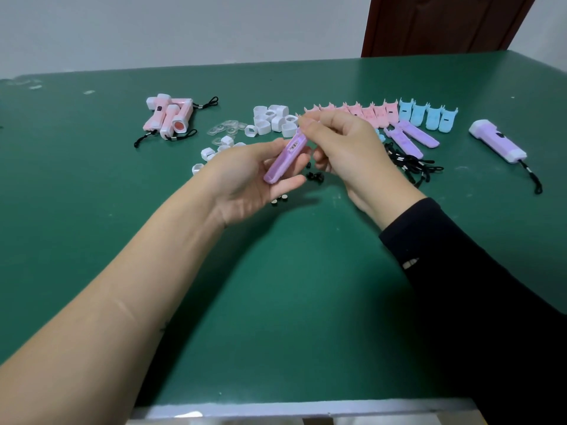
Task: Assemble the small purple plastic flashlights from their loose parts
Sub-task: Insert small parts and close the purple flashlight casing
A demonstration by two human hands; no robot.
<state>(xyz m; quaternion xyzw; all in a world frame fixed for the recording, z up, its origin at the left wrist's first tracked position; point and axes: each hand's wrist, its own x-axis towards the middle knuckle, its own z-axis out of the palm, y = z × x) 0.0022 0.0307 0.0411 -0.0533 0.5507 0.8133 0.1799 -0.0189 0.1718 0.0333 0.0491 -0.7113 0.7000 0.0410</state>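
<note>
My left hand (245,179) holds a purple flashlight body half (285,159) above the green table, its open inner side facing up. My right hand (343,145) pinches the top end of that purple half with thumb and fingertips. Two more loose purple halves (411,139) lie on the table to the right. One finished purple flashlight (498,141) with a black strap lies at the far right. Black straps (411,164) are piled behind my right hand, and small black parts (314,177) lie under my hands.
Several finished pink flashlights (170,118) lie at the back left. White caps (274,119) and clear lenses (225,128) sit mid-table. Rows of pink halves (368,113) and blue halves (428,116) line the back. The table's near edge (300,407) is below.
</note>
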